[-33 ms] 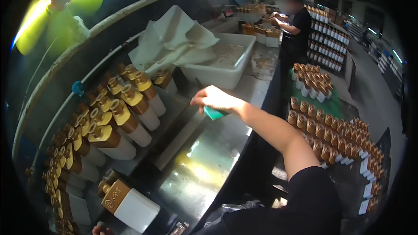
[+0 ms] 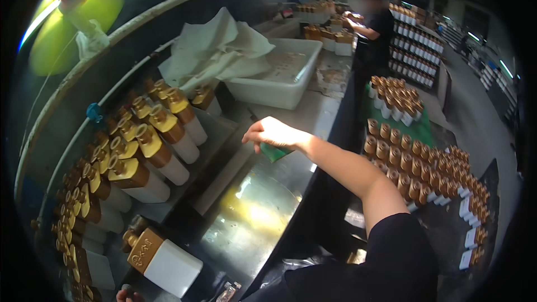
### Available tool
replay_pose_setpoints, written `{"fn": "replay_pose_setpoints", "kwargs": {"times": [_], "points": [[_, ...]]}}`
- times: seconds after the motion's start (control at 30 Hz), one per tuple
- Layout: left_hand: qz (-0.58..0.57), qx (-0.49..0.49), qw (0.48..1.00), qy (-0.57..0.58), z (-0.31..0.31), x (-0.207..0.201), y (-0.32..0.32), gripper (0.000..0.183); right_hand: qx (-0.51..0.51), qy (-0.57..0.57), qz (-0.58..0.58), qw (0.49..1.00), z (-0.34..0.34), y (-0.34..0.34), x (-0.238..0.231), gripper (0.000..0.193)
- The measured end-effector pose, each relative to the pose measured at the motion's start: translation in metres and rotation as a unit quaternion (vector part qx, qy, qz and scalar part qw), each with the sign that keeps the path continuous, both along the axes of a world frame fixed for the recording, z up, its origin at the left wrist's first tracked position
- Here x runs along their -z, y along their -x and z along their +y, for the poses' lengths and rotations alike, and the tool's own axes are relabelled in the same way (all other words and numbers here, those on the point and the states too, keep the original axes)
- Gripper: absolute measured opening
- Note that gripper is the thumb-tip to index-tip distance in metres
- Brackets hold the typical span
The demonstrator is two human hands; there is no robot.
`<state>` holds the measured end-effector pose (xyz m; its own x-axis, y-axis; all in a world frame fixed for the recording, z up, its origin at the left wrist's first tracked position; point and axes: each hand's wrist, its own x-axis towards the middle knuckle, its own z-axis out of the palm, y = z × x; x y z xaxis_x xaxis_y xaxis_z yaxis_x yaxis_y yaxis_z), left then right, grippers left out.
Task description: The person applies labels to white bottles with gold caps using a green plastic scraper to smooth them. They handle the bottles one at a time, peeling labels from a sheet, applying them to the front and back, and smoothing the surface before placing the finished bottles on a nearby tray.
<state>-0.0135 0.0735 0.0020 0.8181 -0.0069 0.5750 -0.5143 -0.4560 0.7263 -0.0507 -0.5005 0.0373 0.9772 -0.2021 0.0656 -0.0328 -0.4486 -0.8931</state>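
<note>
As far as can be seen, grips a flat green piece (image 2: 274, 153) in bent fingers of the right hand (image 2: 278, 134), above the bench (image 2: 251, 226), perhaps for a firm pinch. Has a brown-topped white bottle (image 2: 165, 262) near the left hand (image 2: 128, 296), probably for easy reach; cannot tell that hand's grip, cut off by the edge. Has other bottles (image 2: 139, 178) grouped tightly alongside, likely to save room.

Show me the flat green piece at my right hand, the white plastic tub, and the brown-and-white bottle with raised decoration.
Flat green piece (image 2: 273, 153): head view, its visible face.
White plastic tub (image 2: 269, 93): head view, front wall.
Brown-and-white bottle (image 2: 170, 267): head view, white body.
</note>
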Motion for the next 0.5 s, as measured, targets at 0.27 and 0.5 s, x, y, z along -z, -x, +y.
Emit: {"fn": "replay_pose_setpoints", "kwargs": {"times": [0.27, 0.5], "points": [[0.149, 0.103, 0.976, 0.119, -0.026, -0.028, -0.036, 0.029, 0.056, -0.109, 0.004, 0.992, 0.066, 0.097, 0.062, 0.028], [0.087, 0.199, 0.973, 0.081, -0.059, -0.038, -0.04, 0.03, 0.121, -0.14, -0.024, 0.982, 0.097, 0.171, 0.053, 0.033]]}}
